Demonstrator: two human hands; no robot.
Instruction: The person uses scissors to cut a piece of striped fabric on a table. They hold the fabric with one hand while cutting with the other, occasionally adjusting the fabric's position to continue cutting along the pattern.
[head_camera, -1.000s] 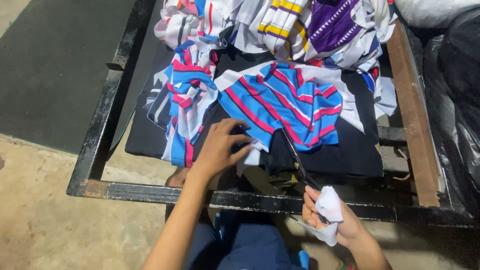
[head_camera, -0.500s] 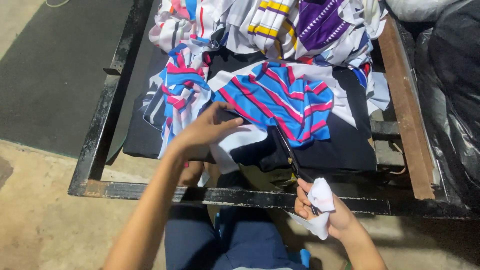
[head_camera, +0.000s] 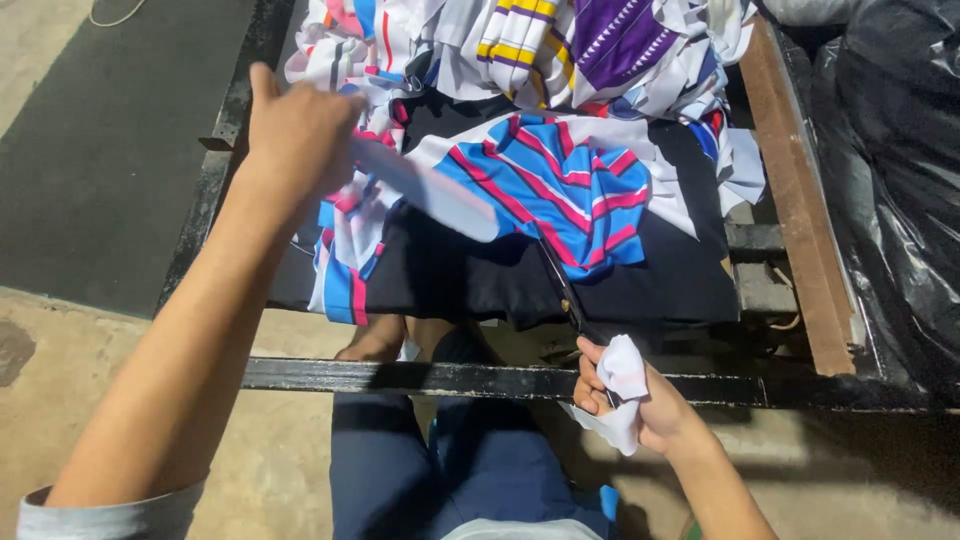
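Observation:
My left hand (head_camera: 295, 130) is raised over the left side of a cutting frame and grips a long white strip of fabric (head_camera: 430, 192) that trails right and down. My right hand (head_camera: 625, 400) is low at the front bar, closed on the handles of black scissors (head_camera: 562, 285) that are wrapped in white cloth; the blades point up toward a blue fabric piece with pink and white stripes (head_camera: 560, 180). That piece lies on black cloth (head_camera: 480, 280).
A heap of striped, purple, yellow and white fabric pieces (head_camera: 560, 40) fills the back. A black metal frame bar (head_camera: 400, 378) crosses in front, a wooden rail (head_camera: 800, 210) runs on the right, and black plastic bags (head_camera: 900, 180) sit beyond it. My knees are below the bar.
My left hand has lifted off the striped fabric and moved up and left, pulling a white strip away with it. My right hand with the scissors has stayed near the front bar.

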